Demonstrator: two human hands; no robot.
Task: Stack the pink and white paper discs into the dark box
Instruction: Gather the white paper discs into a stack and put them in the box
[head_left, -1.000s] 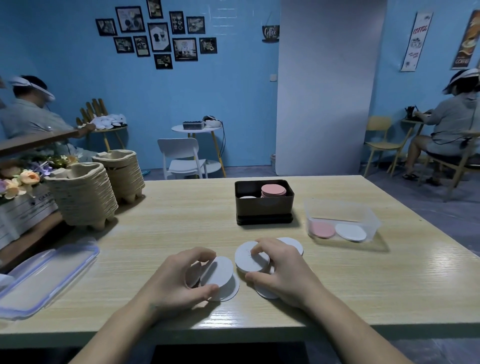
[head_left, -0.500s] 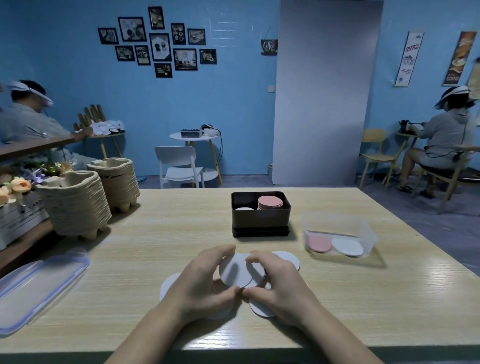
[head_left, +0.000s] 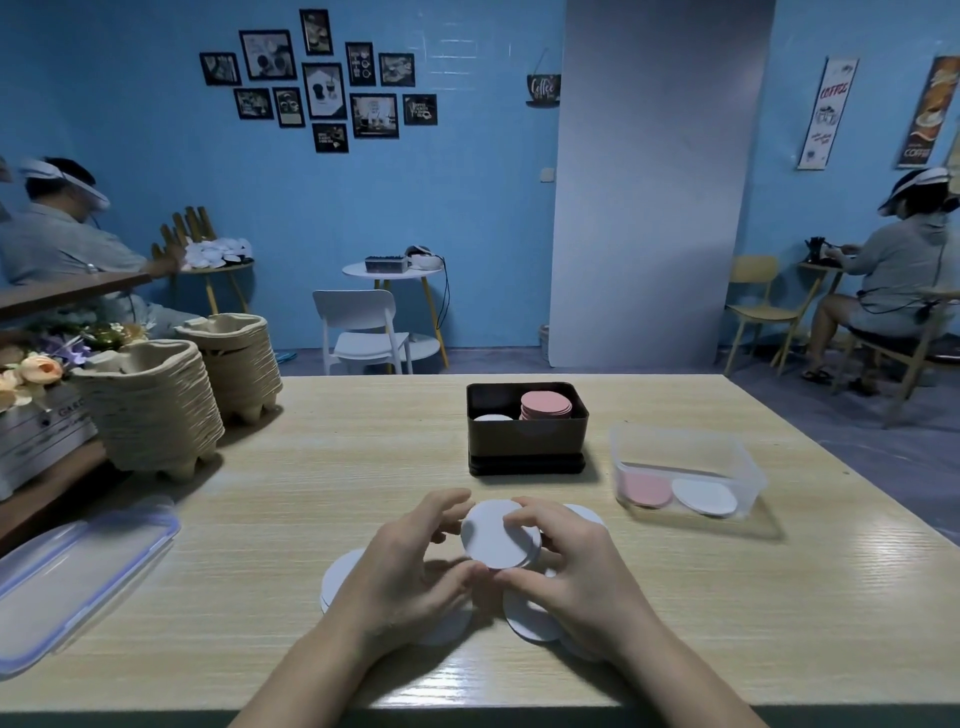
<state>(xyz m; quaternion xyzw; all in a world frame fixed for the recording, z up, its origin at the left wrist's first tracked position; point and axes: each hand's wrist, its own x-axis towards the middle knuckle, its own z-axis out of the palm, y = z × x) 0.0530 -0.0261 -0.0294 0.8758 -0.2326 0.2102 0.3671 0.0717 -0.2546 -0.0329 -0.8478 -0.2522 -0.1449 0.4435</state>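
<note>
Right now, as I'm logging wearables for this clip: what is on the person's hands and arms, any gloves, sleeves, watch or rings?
Nothing shows. The left hand and right hand are bare, without gloves or rings. The left forearm and right forearm are bare to the view's bottom edge: no sleeves, watch, bracelet, cables or markings.

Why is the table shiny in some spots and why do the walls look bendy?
Head view: light bounces off the glossy table at right and near the front edge, making pale glare; the wide lens bends the picture's edges, so the grey panel leans; the room is dim and bluish overall.
</note>
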